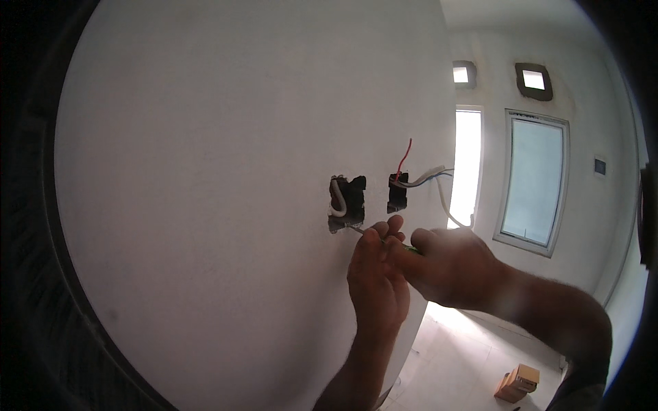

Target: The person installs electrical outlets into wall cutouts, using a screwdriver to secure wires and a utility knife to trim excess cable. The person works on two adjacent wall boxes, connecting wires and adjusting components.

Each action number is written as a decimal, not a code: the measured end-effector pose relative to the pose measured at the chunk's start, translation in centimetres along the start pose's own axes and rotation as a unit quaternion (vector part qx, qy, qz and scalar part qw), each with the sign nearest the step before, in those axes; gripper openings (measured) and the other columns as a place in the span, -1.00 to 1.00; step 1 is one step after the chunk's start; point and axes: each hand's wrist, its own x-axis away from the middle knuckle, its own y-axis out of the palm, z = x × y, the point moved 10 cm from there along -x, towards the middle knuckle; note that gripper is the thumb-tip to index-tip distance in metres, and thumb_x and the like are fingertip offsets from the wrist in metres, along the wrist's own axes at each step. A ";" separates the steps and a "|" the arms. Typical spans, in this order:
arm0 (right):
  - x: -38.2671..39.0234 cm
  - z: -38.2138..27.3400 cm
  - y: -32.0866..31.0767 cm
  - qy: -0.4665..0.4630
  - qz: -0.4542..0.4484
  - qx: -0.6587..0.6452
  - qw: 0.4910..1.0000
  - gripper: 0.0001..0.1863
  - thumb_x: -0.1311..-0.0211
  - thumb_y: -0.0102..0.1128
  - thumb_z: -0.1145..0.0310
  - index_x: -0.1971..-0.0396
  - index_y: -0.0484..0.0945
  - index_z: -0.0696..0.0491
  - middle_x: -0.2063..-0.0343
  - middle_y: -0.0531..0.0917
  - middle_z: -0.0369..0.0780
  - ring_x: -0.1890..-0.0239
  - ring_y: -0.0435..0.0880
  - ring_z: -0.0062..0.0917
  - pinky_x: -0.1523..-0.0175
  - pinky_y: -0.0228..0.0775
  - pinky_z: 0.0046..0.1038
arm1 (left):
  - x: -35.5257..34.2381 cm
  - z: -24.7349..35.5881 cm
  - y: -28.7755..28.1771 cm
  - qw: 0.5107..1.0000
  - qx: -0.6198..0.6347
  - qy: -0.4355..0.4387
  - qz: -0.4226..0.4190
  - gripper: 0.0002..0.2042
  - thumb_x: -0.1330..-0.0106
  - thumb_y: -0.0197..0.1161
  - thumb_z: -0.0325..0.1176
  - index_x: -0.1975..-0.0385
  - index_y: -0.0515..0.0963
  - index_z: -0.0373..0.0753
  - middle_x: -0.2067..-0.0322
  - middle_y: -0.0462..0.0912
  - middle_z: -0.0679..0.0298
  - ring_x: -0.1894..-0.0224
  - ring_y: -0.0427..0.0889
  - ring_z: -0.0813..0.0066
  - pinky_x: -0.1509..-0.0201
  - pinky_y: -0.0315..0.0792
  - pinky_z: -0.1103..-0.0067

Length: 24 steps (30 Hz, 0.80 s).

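My right hand [449,267] grips the green handle of a screwdriver [358,230], whose tip meets the lower edge of the left wall opening [355,194]. Just below that opening, my left hand [373,267] has its fingers closed around the screwdriver's front part, partly hidden behind my right hand. A pale bent cable [339,198] lies inside the left opening. A second, narrower opening [399,197] to the right has a red wire [408,154] sticking up and light and dark cables [432,172] hanging out to the right.
The white wall [205,171] fills the left side and middle. Beyond its right edge are a bright doorway [468,151], a frosted window [531,181], small high openings [534,79] and a small wall box [600,166]. Cardboard boxes [521,380] sit on the tiled floor [459,349] at lower right.
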 end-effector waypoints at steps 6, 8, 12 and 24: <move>-0.1 3.9 1.6 0.171 0.010 -0.501 0.848 -0.78 -0.43 0.18 0.30 0.07 0.57 0.10 0.58 0.54 -0.26 0.58 0.59 -0.61 0.61 0.39 -0.51 | -1.0 1.1 0.4 0.999 -0.019 0.024 -0.016 -0.72 -0.59 0.04 -0.16 0.00 0.58 -0.20 -0.05 0.66 0.20 -0.10 0.56 0.51 -0.30 0.32 0.38; 0.8 4.3 3.0 0.295 -0.048 -0.611 0.733 -0.73 -0.46 0.14 0.27 -0.01 0.53 0.12 0.47 0.57 -0.24 0.46 0.62 -0.55 0.48 0.46 -0.48 | -0.5 1.5 0.3 0.999 -0.043 0.029 0.014 -0.72 -0.59 0.04 -0.16 0.00 0.58 -0.19 -0.06 0.66 0.20 -0.11 0.56 0.50 -0.29 0.33 0.37; 0.3 2.3 0.4 0.111 0.060 -0.339 0.933 -0.68 -0.47 0.13 0.30 -0.07 0.47 0.18 0.44 0.64 -0.15 0.44 0.66 -0.51 0.47 0.44 -0.50 | -0.3 0.9 0.9 0.999 -0.017 0.015 -0.046 -0.72 -0.57 0.05 -0.15 -0.01 0.58 -0.18 -0.07 0.65 0.20 -0.11 0.57 0.48 -0.28 0.36 0.35; 0.7 3.2 3.3 0.096 -0.002 -0.494 0.864 -0.67 -0.55 -0.01 0.25 -0.07 0.49 0.18 0.45 0.67 -0.09 0.48 0.70 -0.33 0.39 0.53 -0.33 | -0.7 0.6 -0.7 0.998 -0.063 0.029 0.002 -0.64 -0.63 -0.12 -0.17 -0.09 0.49 -0.30 -0.17 0.56 0.14 -0.15 0.51 0.39 -0.36 0.31 0.37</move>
